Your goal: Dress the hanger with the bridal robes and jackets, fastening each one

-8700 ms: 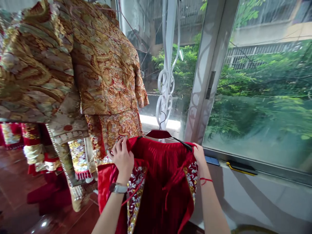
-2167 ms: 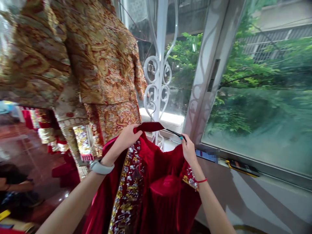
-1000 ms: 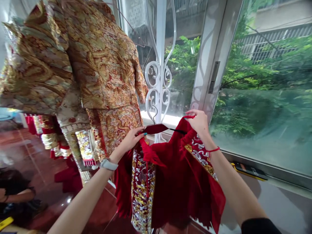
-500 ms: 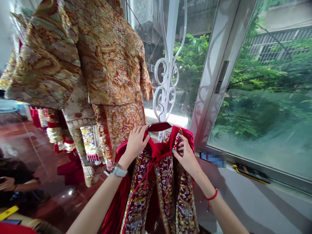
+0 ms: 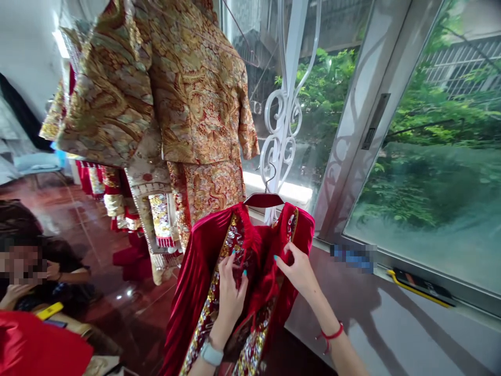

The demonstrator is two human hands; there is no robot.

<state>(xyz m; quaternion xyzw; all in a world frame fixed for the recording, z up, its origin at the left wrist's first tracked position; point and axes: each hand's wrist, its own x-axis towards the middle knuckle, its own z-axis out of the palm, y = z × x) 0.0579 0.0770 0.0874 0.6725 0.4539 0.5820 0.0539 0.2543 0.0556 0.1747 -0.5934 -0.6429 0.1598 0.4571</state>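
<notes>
A red velvet garment (image 5: 203, 271) with gold and silver beaded edging hangs on a dark red hanger (image 5: 263, 199), hooked to a white scrolled window grille (image 5: 282, 130). My left hand (image 5: 231, 288), watch on the wrist, pinches the left front edge of the garment. My right hand (image 5: 298, 270), a red string at its wrist, grips the right front edge. Both hands sit close together at the chest of the garment, fingers curled into the cloth.
A gold brocade jacket and skirt (image 5: 195, 104) hangs just left of the red garment, with more embroidered pieces behind. A seated person (image 5: 35, 271) is at lower left by red cloth (image 5: 35, 347). A large window (image 5: 430, 156) and its sill (image 5: 415, 284) run along the right.
Both hands have dropped from the collar near the hanger to the front edges lower down. The garment now hangs straight with both shoulders on the hanger. My view has swung left.
</notes>
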